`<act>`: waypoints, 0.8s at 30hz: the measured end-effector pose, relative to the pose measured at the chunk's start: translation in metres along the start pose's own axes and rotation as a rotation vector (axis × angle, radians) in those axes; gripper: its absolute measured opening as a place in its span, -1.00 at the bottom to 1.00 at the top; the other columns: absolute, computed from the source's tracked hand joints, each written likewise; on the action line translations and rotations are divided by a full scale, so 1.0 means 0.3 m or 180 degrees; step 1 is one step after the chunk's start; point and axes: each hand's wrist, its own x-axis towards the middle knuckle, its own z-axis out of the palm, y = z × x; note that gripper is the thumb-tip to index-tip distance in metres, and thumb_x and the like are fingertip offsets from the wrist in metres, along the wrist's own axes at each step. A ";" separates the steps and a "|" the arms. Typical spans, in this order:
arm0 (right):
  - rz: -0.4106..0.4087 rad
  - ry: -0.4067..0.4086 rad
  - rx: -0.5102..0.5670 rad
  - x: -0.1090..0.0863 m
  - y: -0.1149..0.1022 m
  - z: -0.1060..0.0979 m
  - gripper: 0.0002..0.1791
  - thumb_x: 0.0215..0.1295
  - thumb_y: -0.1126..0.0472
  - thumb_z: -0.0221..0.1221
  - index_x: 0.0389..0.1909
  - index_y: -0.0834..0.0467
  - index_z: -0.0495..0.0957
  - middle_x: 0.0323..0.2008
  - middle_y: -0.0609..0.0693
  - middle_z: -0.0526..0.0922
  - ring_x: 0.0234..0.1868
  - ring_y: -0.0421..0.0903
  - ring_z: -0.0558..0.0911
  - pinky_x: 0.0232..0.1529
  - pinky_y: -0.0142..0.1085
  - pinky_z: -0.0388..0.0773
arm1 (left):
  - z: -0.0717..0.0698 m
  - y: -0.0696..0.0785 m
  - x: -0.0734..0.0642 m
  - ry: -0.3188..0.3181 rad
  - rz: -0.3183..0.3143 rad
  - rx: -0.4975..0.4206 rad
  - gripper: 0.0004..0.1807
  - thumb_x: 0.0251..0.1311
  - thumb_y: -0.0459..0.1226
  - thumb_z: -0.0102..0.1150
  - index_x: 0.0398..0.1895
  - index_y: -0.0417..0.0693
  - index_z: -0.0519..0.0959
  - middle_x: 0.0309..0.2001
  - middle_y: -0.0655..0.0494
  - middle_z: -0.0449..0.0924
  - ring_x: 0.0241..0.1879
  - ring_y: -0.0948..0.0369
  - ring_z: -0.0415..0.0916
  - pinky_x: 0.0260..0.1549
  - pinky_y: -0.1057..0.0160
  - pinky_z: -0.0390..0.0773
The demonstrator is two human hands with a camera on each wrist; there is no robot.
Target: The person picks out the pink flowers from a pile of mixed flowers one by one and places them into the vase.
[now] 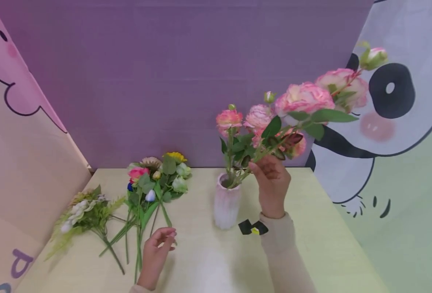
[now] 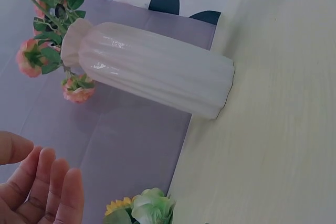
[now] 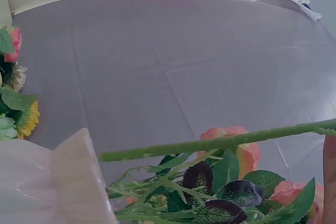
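Observation:
My right hand (image 1: 272, 183) pinches the green stem (image 3: 220, 142) of a pink peony spray (image 1: 305, 97). This spray leans to the upper right, with big blooms and a bud. Its cut end is beside the mouth of the white-pink vase (image 1: 226, 207); in the right wrist view it appears just off the rim. Other pink flowers (image 1: 229, 121) stand in the vase. My left hand (image 1: 157, 252), fingers loosely bent and holding nothing, hovers near the lower stems of the loose flowers (image 1: 139, 203). The left wrist view shows its fingers (image 2: 55, 187) apart from the vase.
A green and white bunch (image 1: 84, 211) lies at the table's left. Beside the vase's base is a small black thing with a yellow middle (image 1: 254, 228). A purple backdrop (image 1: 164, 81) rises behind the table (image 1: 201, 264), with a panda picture (image 1: 395, 122) at right.

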 end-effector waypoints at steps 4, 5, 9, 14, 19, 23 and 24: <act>0.0039 0.0065 0.0175 0.018 0.003 -0.002 -0.74 0.01 0.57 0.25 -0.32 0.19 0.63 -0.49 -0.07 0.63 -0.52 -0.24 0.58 -0.49 -0.48 0.52 | -0.014 -0.004 0.018 0.0067 0.0125 0.0027 -0.83 0.20 -0.44 0.14 -0.16 -0.35 0.54 -0.24 -0.14 0.59 -0.39 0.28 0.54 -0.42 0.30 0.64; 0.0060 0.0076 0.0206 0.020 0.006 -0.002 -0.72 0.01 0.58 0.24 -0.31 0.19 0.64 -0.47 -0.06 0.64 -0.50 -0.24 0.59 -0.46 -0.47 0.54 | -0.018 -0.005 0.023 0.0076 0.0142 0.0027 -0.83 0.21 -0.43 0.14 -0.16 -0.35 0.54 -0.24 -0.16 0.59 -0.39 0.29 0.54 -0.42 0.30 0.64; 0.0137 0.0180 0.0091 0.013 0.024 -0.008 -0.71 -0.02 0.59 0.25 -0.36 0.17 0.64 -0.50 -0.08 0.64 -0.52 -0.25 0.57 -0.49 -0.49 0.52 | -0.039 -0.008 0.041 0.0111 0.0130 0.0143 -0.81 0.23 -0.41 0.13 -0.13 -0.35 0.53 -0.19 -0.21 0.59 -0.38 0.31 0.53 -0.40 0.32 0.64; 0.0237 0.0291 -0.0161 -0.003 0.055 -0.013 -0.77 -0.04 0.57 0.28 -0.44 0.18 0.63 -0.54 -0.11 0.64 -0.59 -0.27 0.52 -0.54 -0.51 0.47 | -0.063 -0.012 0.065 0.0169 0.0020 0.0303 -0.82 0.24 -0.40 0.12 -0.12 -0.30 0.55 -0.15 -0.21 0.59 -0.37 0.34 0.52 -0.38 0.37 0.63; 0.0239 0.0246 -0.0302 -0.017 0.073 -0.012 -0.80 -0.02 0.53 0.30 -0.41 0.19 0.63 -0.52 -0.12 0.64 -0.56 -0.26 0.53 -0.51 -0.50 0.47 | -0.084 -0.014 0.085 0.0146 0.0006 0.0404 -0.81 0.26 -0.40 0.08 -0.10 -0.26 0.55 -0.14 -0.17 0.59 -0.35 0.35 0.51 -0.36 0.38 0.62; 0.0231 0.0128 -0.0205 -0.037 0.090 -0.010 -0.81 0.01 0.54 0.28 -0.40 0.22 0.61 -0.50 -0.09 0.64 -0.47 -0.23 0.59 -0.38 -0.46 0.56 | -0.101 -0.010 0.093 0.0149 0.0048 0.0388 -0.79 0.27 -0.40 0.06 -0.07 -0.30 0.53 -0.13 -0.20 0.58 -0.36 0.36 0.51 -0.37 0.39 0.62; 0.0251 0.0108 -0.0172 -0.043 0.095 -0.009 -0.80 0.01 0.55 0.28 -0.41 0.22 0.60 -0.50 -0.09 0.64 -0.44 -0.23 0.61 -0.34 -0.45 0.59 | -0.107 -0.010 0.095 0.0152 0.0052 0.0379 -0.78 0.28 -0.40 0.06 -0.06 -0.32 0.53 -0.12 -0.21 0.58 -0.36 0.36 0.51 -0.37 0.39 0.62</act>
